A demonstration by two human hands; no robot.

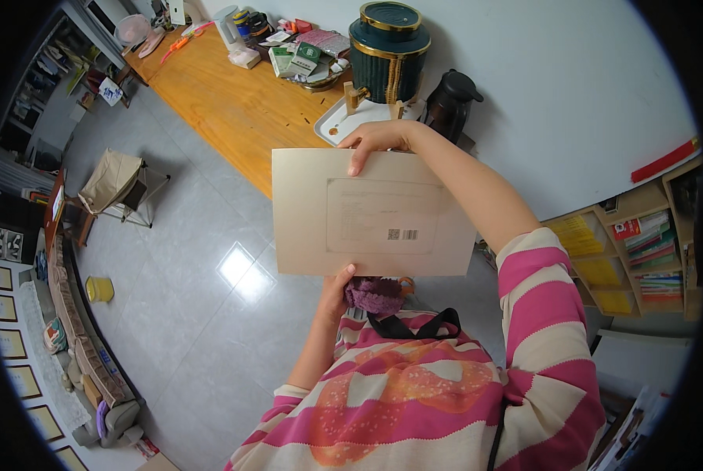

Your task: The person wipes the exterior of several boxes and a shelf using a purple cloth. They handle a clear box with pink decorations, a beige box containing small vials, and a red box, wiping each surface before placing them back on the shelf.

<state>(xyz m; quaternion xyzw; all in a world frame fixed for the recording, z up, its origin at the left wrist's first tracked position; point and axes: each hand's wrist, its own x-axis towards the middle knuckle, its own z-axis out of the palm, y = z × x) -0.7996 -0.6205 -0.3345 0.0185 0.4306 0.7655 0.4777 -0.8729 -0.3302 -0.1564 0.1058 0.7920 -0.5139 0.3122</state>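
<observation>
A flat beige printed board or booklet (304,212) is held up in front of me, its broad face towards the camera. It bears a thin printed frame, faint small writing, a square code and a barcode. My right hand (381,140) grips the upper edge, thumb on the near face and fingers mostly behind. At the lower edge, my left hand (335,291) pinches with the thumb in front. A fuzzy purple cloth item (375,294) shows just below the board, beside the left palm. Whether the left hand also holds it, I cannot tell.
Behind the board runs a wooden table (222,88) with a dark green drum-shaped dispenser (391,59), a white tray (329,125), a black jug (452,100) and a plate of small boxes (311,63). A folding chair (113,179) and yellow bin (100,289) stand left; a bookshelf (628,259) right.
</observation>
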